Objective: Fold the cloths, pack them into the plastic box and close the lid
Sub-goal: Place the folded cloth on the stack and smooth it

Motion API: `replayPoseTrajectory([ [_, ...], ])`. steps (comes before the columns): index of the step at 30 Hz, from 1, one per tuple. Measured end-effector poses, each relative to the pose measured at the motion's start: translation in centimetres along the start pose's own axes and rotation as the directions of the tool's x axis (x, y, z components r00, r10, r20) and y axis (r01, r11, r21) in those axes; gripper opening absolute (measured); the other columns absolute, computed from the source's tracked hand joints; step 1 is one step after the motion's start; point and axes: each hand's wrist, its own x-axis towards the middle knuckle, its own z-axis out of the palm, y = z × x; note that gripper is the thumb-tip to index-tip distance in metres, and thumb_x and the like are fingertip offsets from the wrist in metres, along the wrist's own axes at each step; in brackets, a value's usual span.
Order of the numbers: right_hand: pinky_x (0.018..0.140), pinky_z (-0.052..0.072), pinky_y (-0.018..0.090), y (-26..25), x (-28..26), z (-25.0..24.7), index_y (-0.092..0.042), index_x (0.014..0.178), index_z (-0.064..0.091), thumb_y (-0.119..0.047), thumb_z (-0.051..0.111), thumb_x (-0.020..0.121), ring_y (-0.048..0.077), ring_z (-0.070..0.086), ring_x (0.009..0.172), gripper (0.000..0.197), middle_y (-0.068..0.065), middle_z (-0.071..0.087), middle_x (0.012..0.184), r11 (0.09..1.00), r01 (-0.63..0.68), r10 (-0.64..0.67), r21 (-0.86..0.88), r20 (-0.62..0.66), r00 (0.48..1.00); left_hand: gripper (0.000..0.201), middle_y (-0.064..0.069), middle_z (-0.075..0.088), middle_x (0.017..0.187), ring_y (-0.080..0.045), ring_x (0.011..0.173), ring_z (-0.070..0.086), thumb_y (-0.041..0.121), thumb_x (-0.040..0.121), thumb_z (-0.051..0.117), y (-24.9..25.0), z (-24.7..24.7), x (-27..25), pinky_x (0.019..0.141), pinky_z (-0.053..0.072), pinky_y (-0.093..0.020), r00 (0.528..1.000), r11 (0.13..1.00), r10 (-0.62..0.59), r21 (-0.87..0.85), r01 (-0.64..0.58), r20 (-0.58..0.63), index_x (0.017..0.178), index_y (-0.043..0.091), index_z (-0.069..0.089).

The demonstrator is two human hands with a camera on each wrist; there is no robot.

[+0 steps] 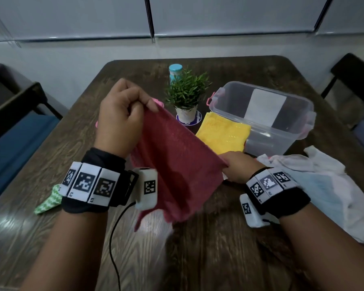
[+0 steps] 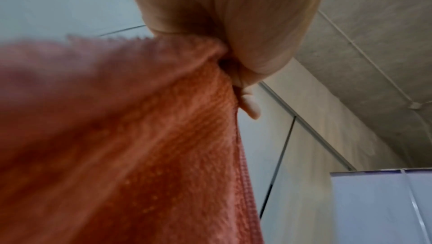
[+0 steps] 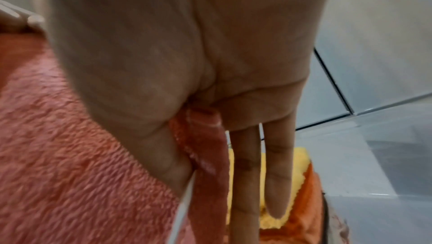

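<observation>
The red cloth (image 1: pixel 172 164) is up in the air at the centre of the frame, stretched between two hands, and its top edge runs on a slant: the left hand (image 1: pixel 122 118) pinches one corner high at centre left, fingers curled tight on the hem, while the right hand (image 1: pixel 237 166) grips the opposite corner lower down toward centre right. In the right wrist view thumb and forefinger clamp the edge and the other fingers (image 3: pixel 278 174) hang straight. So the long axis goes from upper left down to lower right, with the rest of the cloth hanging loose toward the bottom of the frame above the table (image 1: pixel 198 259). It looks like a fuzzy towel, limp, with a stitched border. The plastic box (image 1: pixel 267 114) sits open at upper right, nearer the right hand, with a folded yellow cloth (image 1: pixel 223 133) just beside it. My read: level the two corners first, then bring them together for the fold.
</observation>
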Motion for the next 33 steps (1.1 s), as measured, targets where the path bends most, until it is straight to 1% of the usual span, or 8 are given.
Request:
replayPoseTrajectory([
  [4,0.067,0.044,0.03,1.5,-0.5,-1.1,-0.026,0.064,0.053,-0.012,0.05,0.092,0.022,0.059,0.079,0.031,-0.002,0.061,0.076,0.997,-0.044,0.049,0.059,-0.095,0.994,0.034,0.014,0.046,0.076,0.006,0.07,0.047,-0.006,0.075,0.04,-2.5,-0.3,-1.1,0.064,0.032,-0.007,0.996,0.995,-0.089,0.032,0.089,-0.002,0.069,0.018,0.064],
  [8,0.052,0.034,0.026,1.6,-1.3,-2.8,-0.018,0.066,0.054,-0.012,0.054,0.092,0.011,0.052,0.054,0.026,0.0,0.052,0.061,0.984,-0.023,0.061,0.176,-0.21,0.976,0.04,0.013,0.046,0.074,0.007,0.069,0.046,-0.005,0.075,0.041,-4.8,-0.7,-1.7,0.068,0.034,-0.013,0.987,0.986,-0.162,0.036,0.162,-0.007,0.065,0.03,0.057],
  [12,0.058,0.036,0.03,1.5,-1.6,-3.4,-0.003,0.077,0.062,-0.014,0.052,0.093,0.02,0.05,0.062,0.022,0.009,0.054,0.068,0.959,0.032,0.07,0.283,-0.344,0.936,0.038,0.011,0.053,0.079,0.003,0.066,0.045,-0.001,0.071,0.038,-6.5,-0.9,-2.2,0.065,0.034,-0.019,0.972,0.972,-0.233,-0.031,0.234,0.023,0.07,0.031,0.057],
  [15,0.056,0.039,0.03,1.9,-2.0,-3.3,0.0,0.083,0.063,-0.014,0.056,0.091,0.008,0.05,0.053,0.017,0.014,0.057,0.07,0.909,0.119,0.076,0.4,-0.44,0.895,0.046,0.007,0.059,0.082,0.004,0.063,0.048,-0.009,0.071,0.035,-6.8,-0.9,-2.4,0.061,0.034,-0.013,0.969,0.962,-0.242,-0.113,0.247,0.052,0.079,0.03,0.058],
  [20,0.078,0.055,0.034,1.8,-2.3,-3.0,-0.03,0.087,0.066,-0.014,0.063,0.092,0.018,0.065,0.079,0.017,0.003,0.069,0.085,0.74,0.265,0.124,0.618,-0.514,0.849,0.054,-0.003,0.066,0.099,0.005,0.08,0.059,-0.015,0.082,0.036,-7.4,-1.4,-2.4,0.074,0.045,-0.011,0.965,0.944,-0.26,-0.201,0.261,0.033,0.11,0.026,0.057],
  [27,0.085,0.055,0.029,0.7,-2.5,-2.4,-0.033,0.099,0.063,-0.012,0.063,0.091,0.011,0.066,0.096,0.023,-0.002,0.069,0.104,0.699,0.328,0.065,0.636,-0.513,0.856,0.028,0.012,0.068,0.101,0.012,0.093,0.06,-0.002,0.092,0.052,-7.2,-2.0,-3.2,0.088,0.042,-0.008,0.977,0.963,-0.213,-0.16,0.215,0.034,0.11,0.014,0.067],
  [30,0.084,0.056,0.036,0.7,-3.0,-2.5,-0.031,0.098,0.065,-0.018,0.062,0.093,0.017,0.068,0.095,0.014,-0.001,0.071,0.1,0.686,0.315,0.066,0.656,-0.487,0.871,0.034,0.021,0.069,0.098,0.004,0.102,0.061,-0.001,0.093,0.051,-7.5,-2.2,-3.9,0.096,0.043,-0.016,0.977,0.965,-0.201,-0.158,0.211,0.074,0.101,0.028,0.066],
  [33,0.082,0.054,0.034,0.7,-3.3,-2.5,-0.021,0.094,0.068,-0.025,0.056,0.096,0.015,0.067,0.082,0.012,0.001,0.071,0.089,0.697,0.301,0.089,0.651,-0.494,0.865,0.027,0.003,0.07,0.109,-0.01,0.114,0.06,0.002,0.093,0.051,-7.9,-2.1,-4.3,0.107,0.041,-0.034,0.974,0.968,-0.197,-0.133,0.211,0.113,0.104,0.021,0.068],
])
